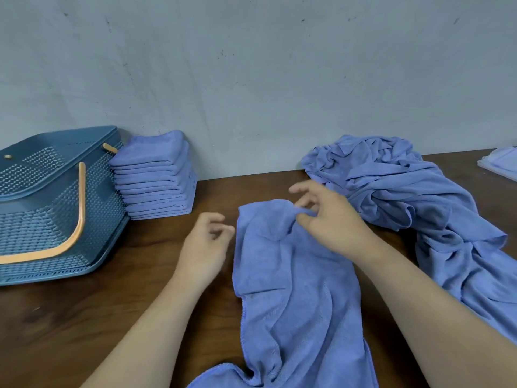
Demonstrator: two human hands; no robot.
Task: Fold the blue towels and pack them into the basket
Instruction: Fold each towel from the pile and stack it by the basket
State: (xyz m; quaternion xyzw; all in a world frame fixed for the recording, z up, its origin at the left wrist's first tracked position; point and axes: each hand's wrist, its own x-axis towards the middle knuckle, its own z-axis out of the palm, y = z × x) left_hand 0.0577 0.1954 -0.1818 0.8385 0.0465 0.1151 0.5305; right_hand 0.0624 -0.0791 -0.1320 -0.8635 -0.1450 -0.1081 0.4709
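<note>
A rumpled blue towel (291, 298) lies spread on the brown table (84, 326) in front of me, its near end hanging past the table's front edge. My right hand (330, 219) pinches the towel's far edge between thumb and fingers. My left hand (205, 242) hovers just left of the towel with loosely curled fingers and holds nothing. A stack of several folded blue towels (156, 177) stands by the wall, touching the blue perforated basket (36, 219) with orange handles at the far left. I see no towels inside the basket.
A heap of unfolded blue towels (414, 205) covers the right side of the table. A pale flat lid or tray (500, 163) sits at the far right edge. A grey wall (251, 79) runs right behind the table.
</note>
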